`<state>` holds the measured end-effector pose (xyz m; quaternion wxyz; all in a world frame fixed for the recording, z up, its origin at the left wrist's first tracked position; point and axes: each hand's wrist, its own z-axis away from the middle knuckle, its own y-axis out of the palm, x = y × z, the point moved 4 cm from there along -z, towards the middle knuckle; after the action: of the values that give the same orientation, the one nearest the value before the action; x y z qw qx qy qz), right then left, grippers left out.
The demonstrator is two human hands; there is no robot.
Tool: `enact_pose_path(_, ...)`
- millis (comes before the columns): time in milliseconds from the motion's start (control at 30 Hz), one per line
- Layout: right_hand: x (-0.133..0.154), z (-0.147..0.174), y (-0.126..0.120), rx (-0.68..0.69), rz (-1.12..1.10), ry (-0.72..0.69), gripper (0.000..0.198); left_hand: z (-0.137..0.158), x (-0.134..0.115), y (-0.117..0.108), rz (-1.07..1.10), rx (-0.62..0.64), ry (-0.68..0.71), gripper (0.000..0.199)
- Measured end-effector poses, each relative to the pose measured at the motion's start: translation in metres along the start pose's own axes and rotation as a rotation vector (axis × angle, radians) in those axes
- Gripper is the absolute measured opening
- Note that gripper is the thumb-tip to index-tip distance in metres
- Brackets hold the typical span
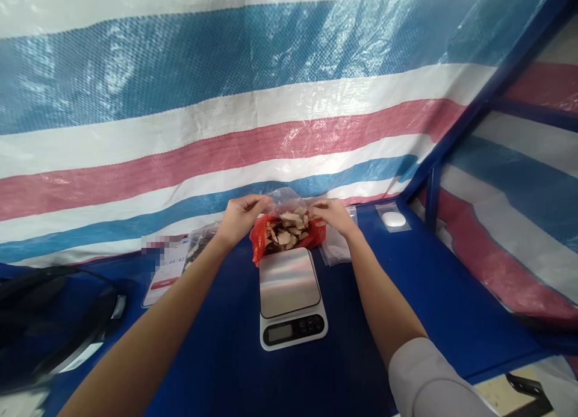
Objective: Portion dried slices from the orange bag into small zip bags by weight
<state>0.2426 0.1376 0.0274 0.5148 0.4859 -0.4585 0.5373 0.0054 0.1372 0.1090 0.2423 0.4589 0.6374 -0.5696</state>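
Behind the digital scale [291, 284], your left hand [241, 217] and right hand [335, 214] pinch the clear plastic bag [286, 197], fingertips closed; dried slices [287, 230] sit between and just below, in red plastic bag [257, 237].

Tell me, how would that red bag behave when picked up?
The red bag would probably sag and fold, since its rim looks thin and crumpled. It may be light for its size: the pieces inside look thin and loosely heaped. Some might spill if it tips, because its mouth is open.
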Motion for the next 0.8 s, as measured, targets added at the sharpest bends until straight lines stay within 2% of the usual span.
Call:
enact_pose_path(167,0.004,0.001,0.008,0.052,0.223,-0.065,0.011,0.001,0.004,-0.006,-0.033,0.007,-0.003,0.049)
enact_pose_path(333,0.018,0.005,0.012,-0.012,0.582,-0.223,0.023,-0.001,0.003,-0.010,-0.017,0.008,-0.011,0.046)
enact_pose_path(500,0.021,0.002,0.001,-0.066,0.446,-0.235,0.012,-0.006,-0.006,-0.012,-0.006,-0.004,0.018,0.046)
enact_pose_path(633,0.011,0.001,-0.007,-0.072,0.285,-0.177,0.016,-0.007,-0.007,-0.006,-0.018,0.002,0.027,0.050)
enact_pose_path(700,0.007,0.002,-0.007,-0.081,0.307,-0.180,0.016,-0.006,-0.006,-0.001,-0.045,0.003,0.025,0.049)
enact_pose_path(800,0.006,0.005,-0.003,-0.117,0.469,-0.224,0.014,-0.004,-0.003,0.003,-0.087,-0.009,0.021,0.045)
